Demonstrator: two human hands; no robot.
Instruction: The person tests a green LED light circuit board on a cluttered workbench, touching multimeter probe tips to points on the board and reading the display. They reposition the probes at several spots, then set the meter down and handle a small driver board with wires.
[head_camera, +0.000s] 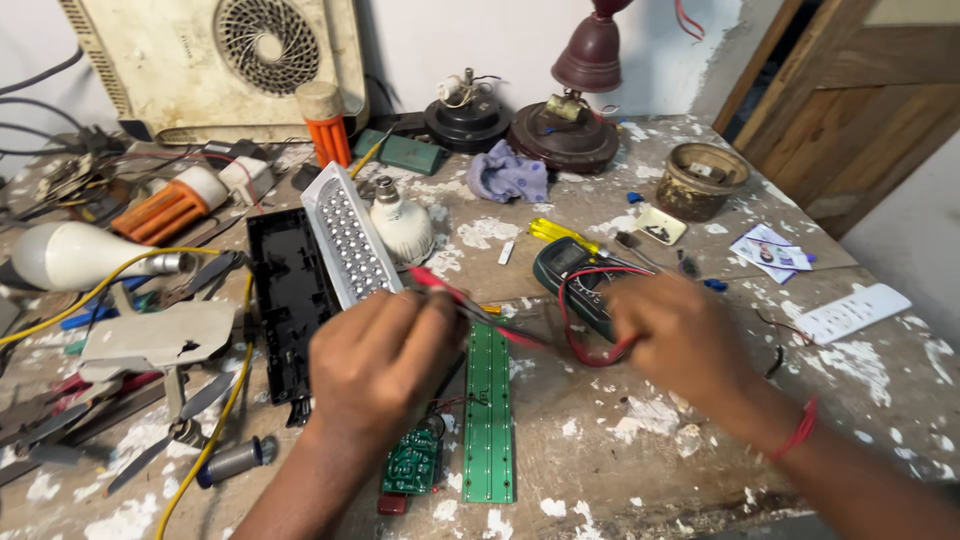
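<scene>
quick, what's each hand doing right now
Left hand: closed on the red probe, over the long green circuit board.
Right hand: closed, at the multimeter; what it holds cannot be told.

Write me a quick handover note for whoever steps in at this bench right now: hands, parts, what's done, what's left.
Left hand: holds the red probe in its grip, tip over the top of the long green LED board.
Right hand: on the multimeter, among its red lead wire.
Parts: small green circuit board beside the LED board; black casing and white LED reflector panel lie left.
Done: lamp opened, boards out.
Left: no reading visible; casing not reassembled.
</scene>
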